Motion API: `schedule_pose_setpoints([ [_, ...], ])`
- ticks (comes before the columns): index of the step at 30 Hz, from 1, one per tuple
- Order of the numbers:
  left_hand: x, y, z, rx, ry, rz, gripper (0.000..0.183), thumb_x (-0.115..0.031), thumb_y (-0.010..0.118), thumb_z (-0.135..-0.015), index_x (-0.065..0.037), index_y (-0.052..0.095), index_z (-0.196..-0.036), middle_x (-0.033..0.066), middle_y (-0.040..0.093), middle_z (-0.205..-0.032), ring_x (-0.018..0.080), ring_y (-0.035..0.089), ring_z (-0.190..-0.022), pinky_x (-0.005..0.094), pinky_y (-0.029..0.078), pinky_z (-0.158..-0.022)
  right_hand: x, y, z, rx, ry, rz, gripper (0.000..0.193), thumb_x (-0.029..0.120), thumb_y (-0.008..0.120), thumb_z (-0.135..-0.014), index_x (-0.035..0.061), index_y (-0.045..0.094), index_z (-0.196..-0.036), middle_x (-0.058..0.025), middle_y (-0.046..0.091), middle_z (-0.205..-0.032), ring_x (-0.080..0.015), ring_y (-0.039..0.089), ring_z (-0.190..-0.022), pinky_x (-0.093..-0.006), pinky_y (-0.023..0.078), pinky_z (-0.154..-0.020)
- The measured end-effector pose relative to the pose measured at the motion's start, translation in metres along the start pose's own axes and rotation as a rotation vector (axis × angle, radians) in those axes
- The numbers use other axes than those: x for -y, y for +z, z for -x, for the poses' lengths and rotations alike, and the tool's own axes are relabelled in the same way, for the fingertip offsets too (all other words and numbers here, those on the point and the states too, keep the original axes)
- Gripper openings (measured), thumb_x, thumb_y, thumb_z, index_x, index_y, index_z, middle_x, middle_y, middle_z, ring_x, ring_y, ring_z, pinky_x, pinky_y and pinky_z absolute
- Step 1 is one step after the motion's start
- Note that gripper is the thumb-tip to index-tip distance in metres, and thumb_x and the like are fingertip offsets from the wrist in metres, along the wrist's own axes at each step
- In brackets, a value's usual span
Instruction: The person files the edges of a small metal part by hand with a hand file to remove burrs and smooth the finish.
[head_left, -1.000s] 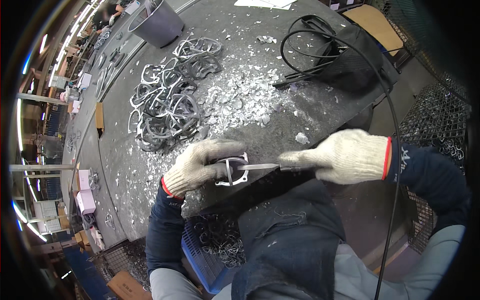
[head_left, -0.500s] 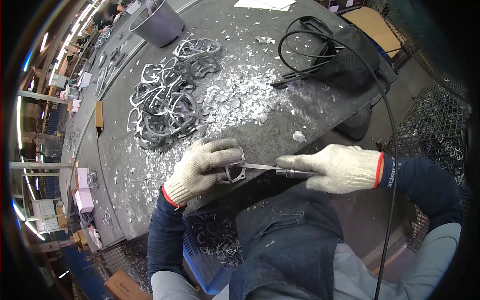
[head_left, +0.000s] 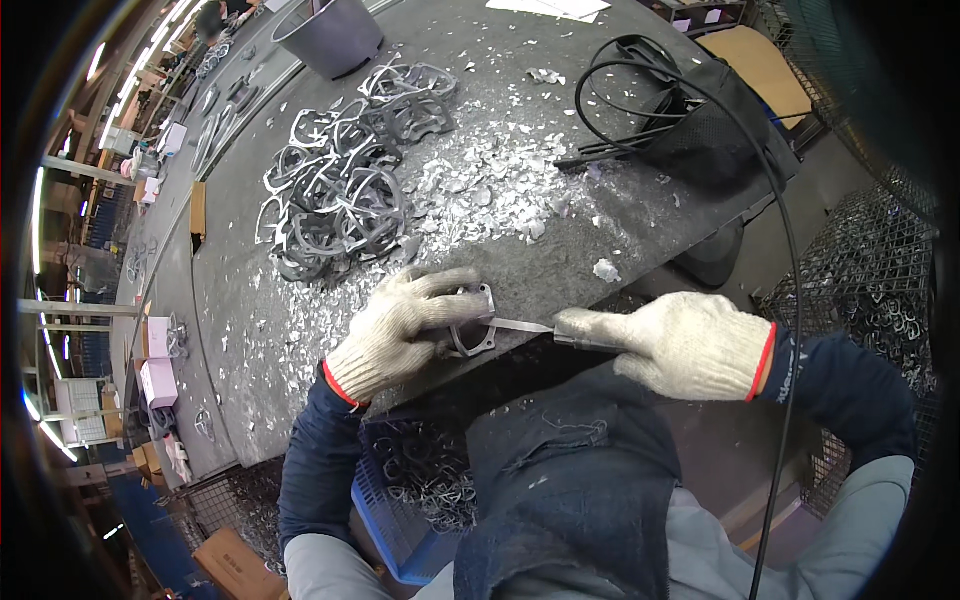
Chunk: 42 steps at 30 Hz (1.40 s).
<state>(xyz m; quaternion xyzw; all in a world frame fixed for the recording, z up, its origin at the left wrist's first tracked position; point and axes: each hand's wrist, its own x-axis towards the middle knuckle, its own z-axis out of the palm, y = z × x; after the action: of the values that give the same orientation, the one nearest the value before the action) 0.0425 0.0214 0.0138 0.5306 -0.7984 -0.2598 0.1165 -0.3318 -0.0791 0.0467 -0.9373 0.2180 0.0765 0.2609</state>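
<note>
At the near edge of the grey worktable [head_left: 540,275], my left hand [head_left: 400,325], in a white knit glove, grips a small grey metal frame [head_left: 484,348] with an open middle. Its fingers wrap over the left side, hiding part of it. My right hand [head_left: 680,345], gloved alike, closes around the handle of a file-like tool [head_left: 522,326] with a flat narrow metal blade. The blade points left and its tip reaches the frame's inner edge. Beyond my left hand lies a heap of similar metal frames [head_left: 345,215], with silvery flakes [head_left: 490,195] scattered beside it.
A grey bucket [head_left: 330,40] stands at the far left. A black mesh bag [head_left: 700,130] and a looping black cable [head_left: 790,270] lie right. Below the table edge is a blue crate [head_left: 385,530] of metal parts; wire baskets [head_left: 840,260] stand at right.
The view has shifted slightly. Both hands keep their grips, and the blade still meets the frame, which is turned a little differently in my left hand.
</note>
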Motion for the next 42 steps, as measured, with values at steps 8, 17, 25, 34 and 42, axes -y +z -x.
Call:
schedule_pose_setpoints([
  [8,-0.003,-0.001,0.002,-0.027,0.04,-0.046,0.063,0.001,0.08,-0.087,-0.025,0.085,-0.144,0.0071,0.073,-0.164,0.0395,0.068,-0.141,0.0543,0.054,-0.119,0.004,-0.007,-0.001,0.173,0.101,-0.043,0.078,0.026,0.076,-0.11,0.0376,0.047,-0.182,-0.018,0.083,-0.1,-0.0395,0.086,-0.096,-0.052,0.07,-0.085],
  [17,-0.011,0.004,0.003,-0.076,0.008,-0.041,0.06,0.002,0.084,-0.086,-0.023,0.086,-0.141,0.01,0.077,-0.157,0.0422,0.069,-0.147,0.0684,0.034,-0.141,0.027,0.053,0.015,0.157,0.089,-0.172,0.085,0.02,0.078,-0.107,0.0337,0.043,-0.183,-0.017,0.081,-0.087,-0.0404,0.084,-0.079,-0.0542,0.069,-0.071],
  [25,-0.021,0.01,0.007,-0.108,-0.01,-0.113,0.052,-0.009,0.082,-0.094,-0.02,0.083,-0.144,0.0115,0.075,-0.157,0.0435,0.071,-0.14,0.0571,0.055,-0.117,0.036,0.073,0.024,0.096,0.129,-0.166,0.082,0.021,0.079,-0.108,0.0368,0.044,-0.181,-0.0163,0.078,-0.084,-0.0403,0.082,-0.075,-0.0528,0.068,-0.066],
  [34,-0.024,0.021,0.017,-0.254,-0.037,-0.037,0.068,-0.003,0.076,-0.089,-0.007,0.072,-0.156,0.0232,0.069,-0.163,0.0493,0.069,-0.14,0.0586,0.056,-0.116,0.04,0.08,0.03,0.013,0.146,-0.134,0.086,0.024,0.077,-0.11,0.0371,0.036,-0.185,-0.0166,0.078,-0.085,-0.0413,0.083,-0.079,-0.0548,0.068,-0.071],
  [42,-0.056,0.065,0.032,-0.501,-0.352,-0.188,0.085,-0.021,0.101,-0.082,-0.001,0.068,-0.158,0.0269,0.073,-0.158,0.0472,0.074,-0.138,0.0555,0.058,-0.118,0.036,0.059,0.033,0.123,0.158,-0.203,0.085,0.023,0.08,-0.106,0.0367,0.044,-0.182,-0.0194,0.081,-0.095,-0.0389,0.085,-0.086,-0.053,0.069,-0.075],
])
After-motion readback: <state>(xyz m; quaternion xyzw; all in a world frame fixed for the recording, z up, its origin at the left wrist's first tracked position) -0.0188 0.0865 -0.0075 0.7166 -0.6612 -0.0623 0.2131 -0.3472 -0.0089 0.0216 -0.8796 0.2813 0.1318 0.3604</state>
